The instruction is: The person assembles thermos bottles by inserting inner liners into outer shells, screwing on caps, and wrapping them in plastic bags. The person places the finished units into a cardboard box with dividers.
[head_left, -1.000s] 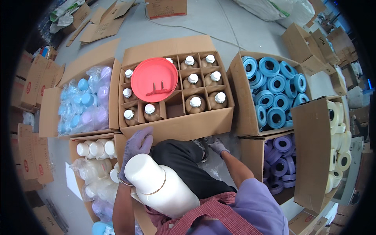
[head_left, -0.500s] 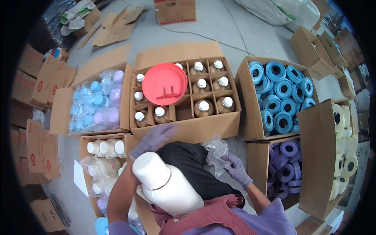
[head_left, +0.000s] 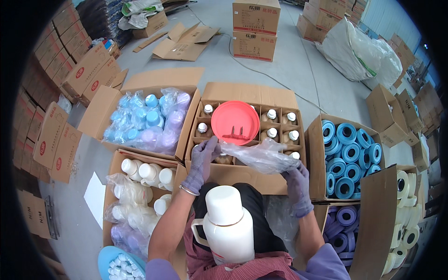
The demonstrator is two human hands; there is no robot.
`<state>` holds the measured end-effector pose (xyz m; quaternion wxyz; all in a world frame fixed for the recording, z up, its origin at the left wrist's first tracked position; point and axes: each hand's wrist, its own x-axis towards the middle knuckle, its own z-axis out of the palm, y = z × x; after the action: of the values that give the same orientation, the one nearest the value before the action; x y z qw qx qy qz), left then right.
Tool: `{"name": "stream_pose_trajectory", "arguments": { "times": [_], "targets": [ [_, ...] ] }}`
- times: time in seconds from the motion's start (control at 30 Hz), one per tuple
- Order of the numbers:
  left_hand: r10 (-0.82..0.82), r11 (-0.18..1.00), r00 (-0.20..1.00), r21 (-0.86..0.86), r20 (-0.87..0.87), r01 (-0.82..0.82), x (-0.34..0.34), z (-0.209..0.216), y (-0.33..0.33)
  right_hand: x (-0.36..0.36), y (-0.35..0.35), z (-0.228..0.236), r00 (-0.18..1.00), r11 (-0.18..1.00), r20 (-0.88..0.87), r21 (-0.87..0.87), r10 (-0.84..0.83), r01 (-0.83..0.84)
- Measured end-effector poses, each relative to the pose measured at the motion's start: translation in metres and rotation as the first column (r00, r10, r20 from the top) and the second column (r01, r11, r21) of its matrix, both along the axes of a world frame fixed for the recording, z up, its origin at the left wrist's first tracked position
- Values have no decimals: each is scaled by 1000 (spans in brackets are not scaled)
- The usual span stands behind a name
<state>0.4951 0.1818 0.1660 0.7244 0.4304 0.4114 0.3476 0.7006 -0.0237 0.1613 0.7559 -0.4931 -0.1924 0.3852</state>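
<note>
My left hand (head_left: 202, 163), in a purple-grey glove, pinches one end of a clear plastic bag (head_left: 263, 156). The other end is gripped by my right hand (head_left: 298, 187), gloved alike, so the bag hangs stretched between them. It crosses the near side of a divided carton (head_left: 242, 179). A white thermos jug (head_left: 229, 235) with a cup lid and side handle stands in my lap, touched by neither hand. Beyond the bag, a red round dish (head_left: 235, 114) rests on silver-capped bottles (head_left: 271, 114) in the carton; two dark upright spikes stand in it.
At left are a carton of bagged blue and lilac cups (head_left: 151, 119), a carton of white jugs (head_left: 149, 173) and a blue basin (head_left: 105, 263) of small white pieces. At right, cartons hold blue rings (head_left: 346, 133), purple rings (head_left: 346, 216) and cream rings (head_left: 410, 237).
My right hand has lifted the plastic bag from beside my right thigh. My left hand has come across and taken its other end. The thermos now stands more upright; the view has shifted.
</note>
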Motion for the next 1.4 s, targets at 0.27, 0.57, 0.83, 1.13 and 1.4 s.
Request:
{"name": "stream_pose_trajectory", "arguments": {
  "times": [0.27,0.57,0.83,1.13,1.4],
  "targets": [
    [61,87,752,754,-656,651,7,17,-9,3,37,12,944,978,255,-39,209,-206],
    [-97,797,988,585,-123,151,-55,-5,-49,-2,32,-46,584,925,786,-349,202,150],
    [-322,843,944,476,73,251,-161,11,-124,-99,-66,38,187,965,978,39,-89,259],
    [-779,612,561,-149,-280,776,-239,-18,-204,-115,-209,-45,-139,852,907,-420,397,-312],
    [-447,783,813,277,-373,557,-168,-17,-164,-117,-230,-27,-58,773,851,-501,523,-389]
  ]
}}
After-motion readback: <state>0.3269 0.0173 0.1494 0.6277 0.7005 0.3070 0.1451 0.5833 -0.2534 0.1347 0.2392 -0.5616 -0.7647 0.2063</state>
